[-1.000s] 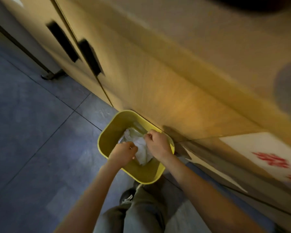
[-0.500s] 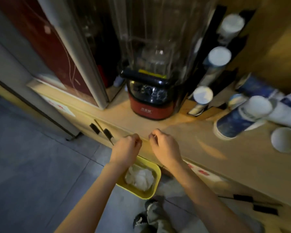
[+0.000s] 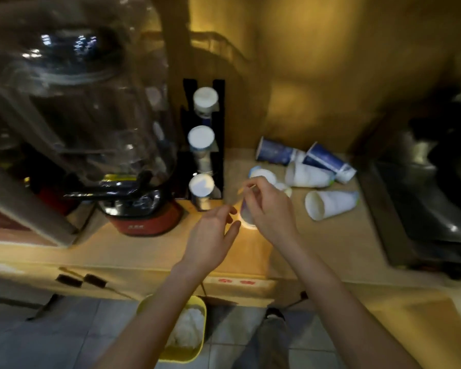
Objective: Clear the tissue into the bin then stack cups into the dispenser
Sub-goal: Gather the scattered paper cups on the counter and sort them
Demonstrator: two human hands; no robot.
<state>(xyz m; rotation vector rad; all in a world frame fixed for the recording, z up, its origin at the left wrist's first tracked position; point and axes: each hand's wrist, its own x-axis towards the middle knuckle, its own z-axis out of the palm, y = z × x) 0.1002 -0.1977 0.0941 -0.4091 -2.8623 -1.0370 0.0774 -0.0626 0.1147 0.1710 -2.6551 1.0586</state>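
**Tissue in the bin, hands up among the cups**

The wooden counter (image 3: 317, 243) runs right across the view, and at nine to ten o'clock the big clear blender jug (image 3: 85, 102) towers on its red base (image 3: 144, 225). Over at three o'clock there's a dark steel appliance (image 3: 423, 209), too blurred to name.

Just to the right of the blender, at about twelve o'clock from the hands, stands the black cup dispenser (image 3: 218, 115), with three white cup ends showing one above another in its slots.

Down on the tiled floor at six o'clock sits the yellow bin (image 3: 197, 352), tucked against the cabinet front, and the white tissue (image 3: 186, 328) is lying inside it.

Now the loose cups: at one to two o'clock from the hands there's a scatter, all tipped on their sides. Two blue cups (image 3: 277, 153) lie at the back, a white cup (image 3: 306, 175) is just in front of them, and another white cup (image 3: 330, 203) lies nearer the counter's front, mouth turned to the left.

The right hand (image 3: 269, 209) is over the counter, fingers curled around a pale cup (image 3: 246, 217), though the blur leaves the grip itself unclear. The left hand (image 3: 210, 235) is right beside it at nine o'clock, fingers spread loosely, empty, its fingertips just short of that cup's rim.
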